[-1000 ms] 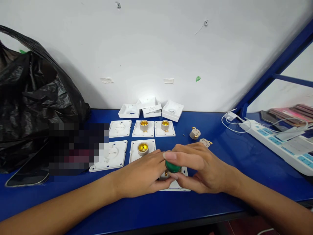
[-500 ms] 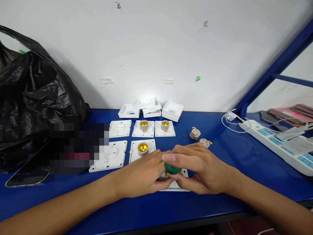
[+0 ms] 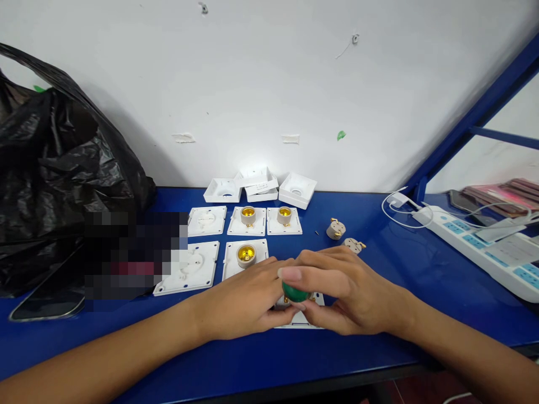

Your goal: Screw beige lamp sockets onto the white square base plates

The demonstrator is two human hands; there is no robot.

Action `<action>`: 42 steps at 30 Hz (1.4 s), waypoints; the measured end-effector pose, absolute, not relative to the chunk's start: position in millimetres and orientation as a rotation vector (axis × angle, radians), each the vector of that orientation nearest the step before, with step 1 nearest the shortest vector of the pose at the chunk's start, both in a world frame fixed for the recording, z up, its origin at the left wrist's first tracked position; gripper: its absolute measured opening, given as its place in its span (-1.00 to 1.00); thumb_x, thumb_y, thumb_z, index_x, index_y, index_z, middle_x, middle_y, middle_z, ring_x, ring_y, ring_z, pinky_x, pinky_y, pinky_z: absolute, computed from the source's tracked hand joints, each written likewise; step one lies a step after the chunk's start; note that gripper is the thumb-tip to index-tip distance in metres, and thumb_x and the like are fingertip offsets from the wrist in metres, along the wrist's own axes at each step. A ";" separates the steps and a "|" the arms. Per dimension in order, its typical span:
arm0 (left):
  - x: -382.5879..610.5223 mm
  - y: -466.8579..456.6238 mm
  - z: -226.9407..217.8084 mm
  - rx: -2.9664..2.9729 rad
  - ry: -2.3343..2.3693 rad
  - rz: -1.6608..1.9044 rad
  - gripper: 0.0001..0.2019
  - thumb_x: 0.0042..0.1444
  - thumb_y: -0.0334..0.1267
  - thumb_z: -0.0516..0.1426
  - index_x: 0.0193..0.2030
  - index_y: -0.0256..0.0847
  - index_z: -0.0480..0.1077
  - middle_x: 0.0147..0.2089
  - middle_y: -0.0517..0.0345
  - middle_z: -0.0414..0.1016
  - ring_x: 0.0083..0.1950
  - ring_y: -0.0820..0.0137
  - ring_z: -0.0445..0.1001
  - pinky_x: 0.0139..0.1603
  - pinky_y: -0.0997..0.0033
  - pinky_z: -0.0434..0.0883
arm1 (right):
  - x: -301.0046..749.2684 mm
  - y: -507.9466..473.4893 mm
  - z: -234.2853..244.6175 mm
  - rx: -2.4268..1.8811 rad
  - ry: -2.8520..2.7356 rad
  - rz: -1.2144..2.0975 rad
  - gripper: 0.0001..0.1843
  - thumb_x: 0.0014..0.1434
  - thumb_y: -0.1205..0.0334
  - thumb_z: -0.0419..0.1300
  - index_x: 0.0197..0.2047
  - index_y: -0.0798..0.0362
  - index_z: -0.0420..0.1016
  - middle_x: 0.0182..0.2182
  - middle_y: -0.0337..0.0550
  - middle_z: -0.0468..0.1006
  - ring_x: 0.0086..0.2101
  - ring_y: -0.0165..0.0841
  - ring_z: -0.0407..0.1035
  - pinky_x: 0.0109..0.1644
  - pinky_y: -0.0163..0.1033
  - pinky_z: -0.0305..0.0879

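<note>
My right hand [image 3: 345,292] is closed round a small green knob-like handle [image 3: 293,292], thumb and fingers pinching it from above. The handle stands over a white square plate [image 3: 300,318] lying on the blue table [image 3: 421,269]. My left hand [image 3: 246,300] rests against the plate's left side, fingers curled on it and on a small socket piece at its middle. What lies under the green handle is mostly hidden by both hands.
White plates, three with brass-lined lamp sockets [image 3: 246,255], lie in rows behind my hands, with white box covers [image 3: 297,189] by the wall. Two loose beige sockets [image 3: 336,229] sit to the right. A power strip [image 3: 484,247] is far right, a black plastic bag [image 3: 54,163] far left.
My right hand's fingers have shifted slightly round the green handle, which sits a touch lower and to the left. The left hand and the plate stay in place.
</note>
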State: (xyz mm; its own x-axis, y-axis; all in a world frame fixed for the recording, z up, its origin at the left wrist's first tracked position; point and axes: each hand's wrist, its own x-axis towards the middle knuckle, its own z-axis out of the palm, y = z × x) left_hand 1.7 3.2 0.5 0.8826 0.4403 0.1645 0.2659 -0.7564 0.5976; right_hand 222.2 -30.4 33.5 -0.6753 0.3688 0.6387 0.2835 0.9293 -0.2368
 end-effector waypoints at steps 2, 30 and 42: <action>1.8 3.7 0.2 2.475 0.506 0.396 -0.87 0.43 -0.15 0.16 -0.06 -0.09 0.51 0.02 0.08 0.58 0.14 0.14 0.53 0.26 0.12 0.48 | 222.2 -30.5 33.6 -0.468 -2.365 0.154 -0.34 0.55 0.28 0.01 0.62 -0.17 -0.06 -0.16 -0.22 0.62 -0.27 -0.41 0.52 -0.24 -0.34 0.44; -0.9 -1.0 9.8 2.405 0.562 0.371 -0.78 0.35 -0.21 0.17 0.11 -0.07 0.41 0.08 0.09 0.57 0.14 0.13 0.55 0.23 0.16 0.48 | 220.1 -34.3 37.8 -0.476 -2.376 0.107 -0.65 0.57 0.27 0.00 0.35 -0.07 0.32 -0.16 -0.25 0.63 -0.23 -0.47 0.56 -0.23 -0.38 0.45; -1.0 -2.1 15.3 2.321 0.545 0.345 -0.70 0.31 -0.22 0.13 0.16 -0.07 0.35 0.23 0.04 0.53 0.27 0.13 0.52 0.33 0.12 0.42 | 219.8 -36.4 38.3 -0.490 -2.412 0.044 -0.56 0.49 0.40 0.02 0.36 -0.06 0.28 -0.09 -0.26 0.63 -0.20 -0.48 0.55 -0.26 -0.38 0.40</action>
State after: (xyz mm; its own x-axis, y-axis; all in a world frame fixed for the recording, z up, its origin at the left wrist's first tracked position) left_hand -1.0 -2.1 15.3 0.8750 0.4757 0.0894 0.2841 -0.6542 0.7009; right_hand 219.8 -36.4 38.3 -0.7074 0.3580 0.6095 0.3356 0.9290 -0.1562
